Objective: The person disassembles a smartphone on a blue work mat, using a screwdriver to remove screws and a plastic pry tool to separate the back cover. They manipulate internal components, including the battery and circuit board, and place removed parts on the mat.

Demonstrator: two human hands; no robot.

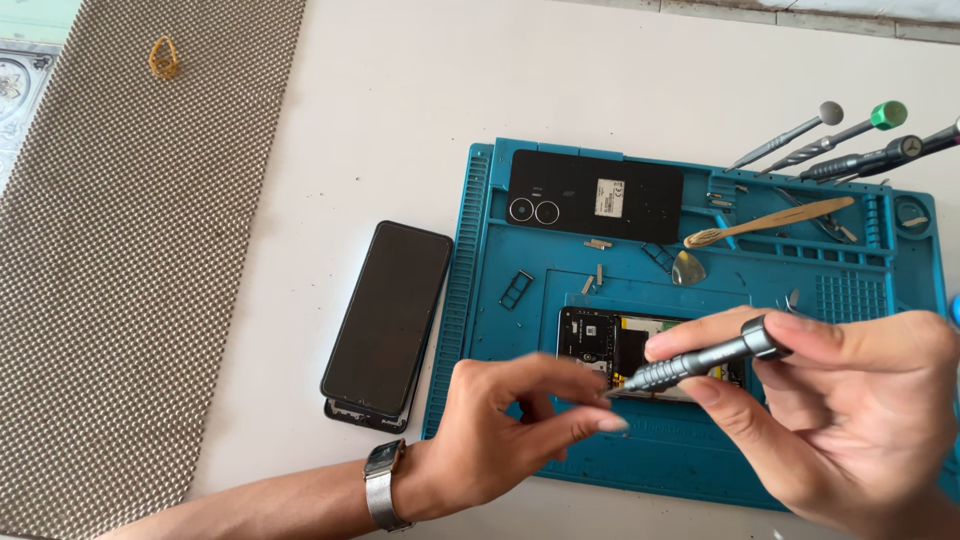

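White counter [400, 100] carries a blue repair mat [680, 450] with a woven brown mat [130, 250] well apart to its left, and a dark phone screen [388, 318] lies just beside the blue mat's left edge. On the blue mat an opened phone [600, 340] shows its insides, with its black back cover [595, 195] above it and spare screwdrivers [840, 140] and a bamboo toothbrush [770, 220] near the far right corner. The right hand [850, 400] grips a grey screwdriver [700, 358] over the opened phone, its tip pointing toward the left hand [500, 430], whose thumb and forefinger are pinched narrowly near that tip; I cannot tell whether they hold anything.
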